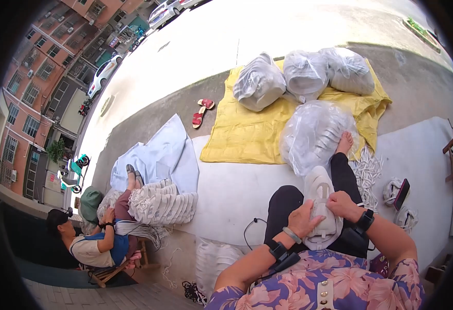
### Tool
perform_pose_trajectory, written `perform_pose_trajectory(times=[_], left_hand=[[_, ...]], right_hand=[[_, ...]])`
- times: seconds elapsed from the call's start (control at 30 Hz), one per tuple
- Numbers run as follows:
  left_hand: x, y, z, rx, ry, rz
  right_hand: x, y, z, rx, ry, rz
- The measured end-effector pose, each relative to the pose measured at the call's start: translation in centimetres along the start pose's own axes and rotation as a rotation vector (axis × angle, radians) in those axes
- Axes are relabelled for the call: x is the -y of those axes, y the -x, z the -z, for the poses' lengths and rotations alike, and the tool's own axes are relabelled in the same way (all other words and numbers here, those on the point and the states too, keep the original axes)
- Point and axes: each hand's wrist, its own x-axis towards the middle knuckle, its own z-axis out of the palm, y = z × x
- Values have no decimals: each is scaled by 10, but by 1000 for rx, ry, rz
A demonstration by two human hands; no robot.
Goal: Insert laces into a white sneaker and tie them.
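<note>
**Both hands on the white shoe upper, lap-level**

Left hand (305, 219) is clamped on the near side of the white shoe upper (320, 206); right hand (342, 202) pinches its far edge. Upper lies on the person's lap, toe pointing away. My read: left should stay the anchor while right does the fine work, and the piece should stay flat on the thigh so it doesn't twist. White cord pieces (367, 173) lie just right of the leg. Clear stuffed bags (314, 135) sit ahead on a yellow sheet (242, 137). A seated co-worker (97, 243) handles a striped stack (162, 202), well apart.
</note>
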Motion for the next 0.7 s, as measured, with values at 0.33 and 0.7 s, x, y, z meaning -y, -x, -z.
perform_pose_trajectory(times=[0.33, 0.7], left_hand=[[-11, 5, 4, -56, -101, 55], [6, -5, -8, -40, -73, 92]], right_hand=[[-3, -7, -19, -192, -135, 323], [-44, 6, -3, -210, 180, 187]])
